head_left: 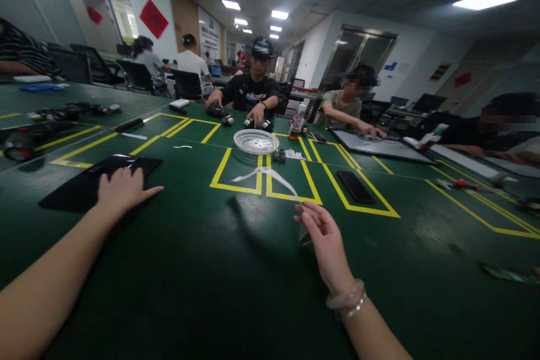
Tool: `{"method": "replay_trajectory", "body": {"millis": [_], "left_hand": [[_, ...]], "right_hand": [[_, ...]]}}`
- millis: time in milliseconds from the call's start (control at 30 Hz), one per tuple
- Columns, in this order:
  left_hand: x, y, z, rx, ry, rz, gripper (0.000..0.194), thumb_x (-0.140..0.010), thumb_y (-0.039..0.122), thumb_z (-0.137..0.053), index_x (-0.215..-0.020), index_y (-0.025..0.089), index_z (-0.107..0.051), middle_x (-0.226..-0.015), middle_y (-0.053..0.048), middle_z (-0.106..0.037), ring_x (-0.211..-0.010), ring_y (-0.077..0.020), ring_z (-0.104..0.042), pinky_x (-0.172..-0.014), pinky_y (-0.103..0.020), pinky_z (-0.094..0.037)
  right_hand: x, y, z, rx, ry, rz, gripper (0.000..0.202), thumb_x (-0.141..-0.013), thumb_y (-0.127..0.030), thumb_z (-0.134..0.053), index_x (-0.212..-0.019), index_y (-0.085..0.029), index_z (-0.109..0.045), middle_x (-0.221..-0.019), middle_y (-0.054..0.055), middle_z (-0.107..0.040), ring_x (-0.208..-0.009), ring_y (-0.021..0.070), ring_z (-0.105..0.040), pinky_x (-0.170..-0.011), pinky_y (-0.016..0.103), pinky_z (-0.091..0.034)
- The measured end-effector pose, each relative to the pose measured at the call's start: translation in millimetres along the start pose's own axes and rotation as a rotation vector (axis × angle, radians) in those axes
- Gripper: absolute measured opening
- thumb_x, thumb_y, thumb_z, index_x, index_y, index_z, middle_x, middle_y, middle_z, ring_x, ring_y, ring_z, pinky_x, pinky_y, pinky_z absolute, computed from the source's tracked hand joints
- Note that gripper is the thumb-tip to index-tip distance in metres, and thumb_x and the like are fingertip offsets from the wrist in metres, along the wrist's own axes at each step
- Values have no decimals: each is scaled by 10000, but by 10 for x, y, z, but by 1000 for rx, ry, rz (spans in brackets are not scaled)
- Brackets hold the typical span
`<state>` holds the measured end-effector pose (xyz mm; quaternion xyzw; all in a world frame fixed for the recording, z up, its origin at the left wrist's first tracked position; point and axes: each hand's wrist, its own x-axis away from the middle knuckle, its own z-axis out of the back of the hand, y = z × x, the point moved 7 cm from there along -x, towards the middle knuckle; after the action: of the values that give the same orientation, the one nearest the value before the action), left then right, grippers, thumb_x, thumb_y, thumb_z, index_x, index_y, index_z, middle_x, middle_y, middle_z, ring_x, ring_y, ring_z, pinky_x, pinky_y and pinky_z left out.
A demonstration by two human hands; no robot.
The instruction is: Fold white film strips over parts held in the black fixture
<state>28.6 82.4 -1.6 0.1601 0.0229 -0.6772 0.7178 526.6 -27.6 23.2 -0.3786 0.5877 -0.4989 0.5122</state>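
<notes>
My left hand (120, 194) lies with fingers spread on a flat, glossy black sheet (70, 194) at the left. The thumb stretches out to the right, past the sheet. Further right, the bent fingers of my right hand (327, 242) pinch one end of a thin white strip (276, 175). The strip arches away to the left above the yellow-taped boxes, and its shadow falls on the green table (189, 281). Something small and see-through shows below the right fingers; its kind cannot be made out. Two bracelets (348, 298) circle my right wrist.
Ahead stands a round white plastic basket (256, 150). A black phone (355, 186) lies to the right inside yellow tape. Across the table a person (255, 90) handles small dark parts; another person (343, 101) works at a flat panel (379, 146). Black devices (37, 138) lie at the left.
</notes>
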Motion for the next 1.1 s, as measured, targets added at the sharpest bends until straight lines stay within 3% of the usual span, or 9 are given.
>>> {"method": "replay_trajectory", "body": {"millis": [100,200,400,500,633,767,867,967,1100], "left_hand": [[5,-532,117,-34,260,93,816,-705,851,-525,-708,45,-652,-811,-158,-645,-1079,-532,-500,-811,-656,-312],[27,-751,166,-8,445,51,811,-606,866,-582,-601,55,-595,-651,-82,-596,-1085,-499,-507,-788,-581,-306],[3,-767,124,-6,296,172,912,-557,872,-626,-876,19,-686,-734,-149,-634,-930,-478,-588,-739,-536,-371],[-1,-384,125,-12,150,51,959,-703,833,-582,-1168,-4,-628,-929,-184,-657,-965,-471,-587,-808,-567,-416],[89,505,58,19,2,-251,863,-806,719,-629,-1339,50,-523,-1222,-177,-598,-1119,-431,-545,-1022,-626,-329],[467,1548,-17,88,-114,-597,784,-790,631,-710,-1381,157,-504,-1338,-125,-540,-1237,-374,-481,-1148,-598,-182],[836,2128,-19,153,-200,-781,807,-753,599,-767,-1407,215,-493,-1363,-90,-523,-1269,-332,-462,-1181,-555,-153],[1112,2430,-8,210,-269,-895,864,-730,587,-803,-1447,251,-458,-1385,-74,-505,-1284,-316,-456,-1198,-534,-130],[1230,2510,-54,235,-290,-957,889,-737,580,-818,-1468,253,-432,-1399,-78,-494,-1292,-316,-453,-1198,-538,-139]], "right_hand": [[-35,172,106,-316,125,-228,353,-823,-370,-738,-1133,-230,-647,-1112,35,-726,-890,142,-702,-729,238,-586],[-30,364,97,-612,141,-471,192,-875,-293,-688,-1051,-218,-670,-993,1,-752,-730,93,-704,-654,203,-590],[-18,482,51,-818,138,-661,193,-992,-276,-507,-1022,-199,-681,-863,-18,-759,-624,80,-701,-617,212,-595],[-3,462,35,-877,158,-684,202,-999,-278,-500,-1059,-191,-671,-884,-13,-765,-635,82,-708,-611,210,-594],[-22,441,32,-910,121,-664,188,-989,-271,-523,-1087,-185,-658,-845,-10,-762,-625,92,-708,-605,222,-606],[-71,415,57,-863,102,-573,143,-944,-221,-590,-1066,-195,-661,-872,3,-760,-643,97,-707,-615,215,-614],[-86,356,91,-770,135,-471,202,-872,-165,-675,-1065,-223,-664,-979,15,-762,-725,95,-716,-656,187,-608],[-56,291,68,-647,112,-409,379,-802,-179,-752,-1157,-259,-644,-1074,16,-753,-840,113,-720,-681,188,-600],[-4,186,-23,-419,-13,-284,465,-796,-279,-769,-1239,-274,-628,-1177,22,-725,-1020,145,-690,-913,285,-560]]}}
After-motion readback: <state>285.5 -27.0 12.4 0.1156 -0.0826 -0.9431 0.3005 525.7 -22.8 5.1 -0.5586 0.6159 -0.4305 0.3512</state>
